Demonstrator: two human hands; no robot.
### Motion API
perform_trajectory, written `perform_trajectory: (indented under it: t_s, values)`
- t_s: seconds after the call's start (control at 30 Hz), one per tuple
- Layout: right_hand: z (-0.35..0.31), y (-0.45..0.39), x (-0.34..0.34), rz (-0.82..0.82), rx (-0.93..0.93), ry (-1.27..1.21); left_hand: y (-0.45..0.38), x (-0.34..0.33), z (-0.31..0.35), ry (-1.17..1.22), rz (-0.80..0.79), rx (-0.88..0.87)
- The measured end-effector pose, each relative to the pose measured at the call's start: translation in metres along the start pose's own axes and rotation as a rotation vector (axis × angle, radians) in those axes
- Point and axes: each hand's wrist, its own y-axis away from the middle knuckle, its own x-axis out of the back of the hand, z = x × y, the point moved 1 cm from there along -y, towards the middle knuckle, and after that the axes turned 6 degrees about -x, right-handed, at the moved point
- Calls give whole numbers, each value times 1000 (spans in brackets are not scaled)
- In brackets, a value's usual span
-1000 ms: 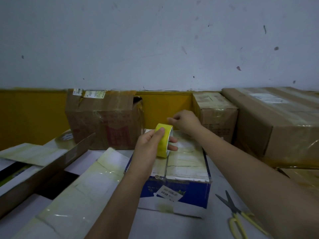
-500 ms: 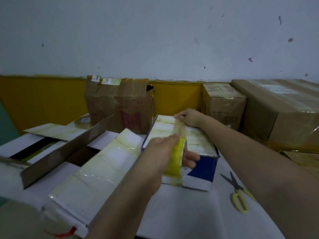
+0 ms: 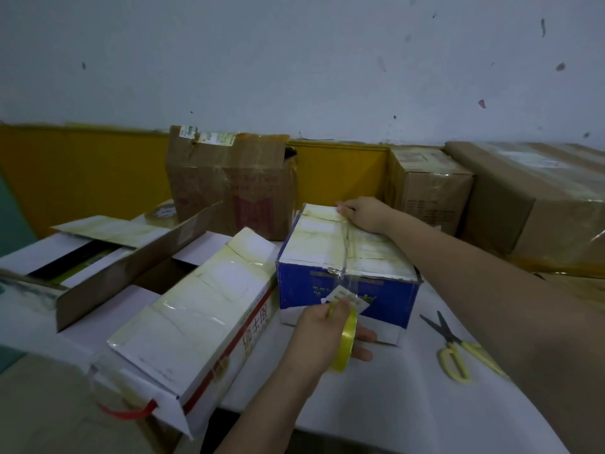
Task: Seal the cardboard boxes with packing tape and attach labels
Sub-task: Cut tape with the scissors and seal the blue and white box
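A white table surface (image 3: 409, 404) fills the lower half of the view. At three o'clock, against the wall, lies a large brown cardboard carton wrapped in clear tape (image 3: 537, 204), with a smaller brown taped carton (image 3: 429, 188) just beside it toward two o'clock. At twelve o'clock stands a tall, creased brown cardboard box with labels on its top edge (image 3: 229, 185). At nine o'clock an open white-and-brown box with raised flaps (image 3: 108, 253) sits touching a long white box with red print on its side (image 3: 196, 309), which runs down toward seven o'clock.

At the centre rests the blue-and-white cardboard box (image 3: 347, 263), its top flaps closed. A strip of clear tape (image 3: 346, 244) runs over its top seam and down its front face. The right hand (image 3: 366, 214) presses the far end of the strip at the box's back edge, fingers bent down onto it. The left hand (image 3: 327, 335), at six o'clock of the box, grips the yellow roll of packing tape (image 3: 345, 342), thumb on its rim and fingers through the core. A pair of yellow-handled scissors (image 3: 455, 345) lies at four o'clock.
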Motion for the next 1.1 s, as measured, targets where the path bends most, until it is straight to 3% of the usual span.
perform_trajectory:
  t_s: [0.07,0.33,0.67,0.83,0.9,0.97,1.0,1.07,1.1]
  values:
    - [-6,16,-1,-47,59,109,-5,-2,-2,22,16,-1]
    - [-38,137,0,-239,151,104,-9,-5,4,107,-7,22]
    - [-44,158,-17,96,212,377,-14,-4,-16,63,20,-91]
    - [-44,159,-22,158,196,373,-23,-10,-29,170,227,-137]
    - [-43,163,-19,151,210,366,-24,-14,-32,205,236,-155]
    - [-35,182,-18,286,243,301,-22,-15,-34,187,200,-162]
    - [-27,198,-20,436,213,210,-21,-14,-34,177,180,-168]
    - [0,236,-36,746,-8,4,-21,-12,-34,162,153,-167]
    - [16,253,-49,787,-177,-63,-21,-12,-34,163,150,-165]
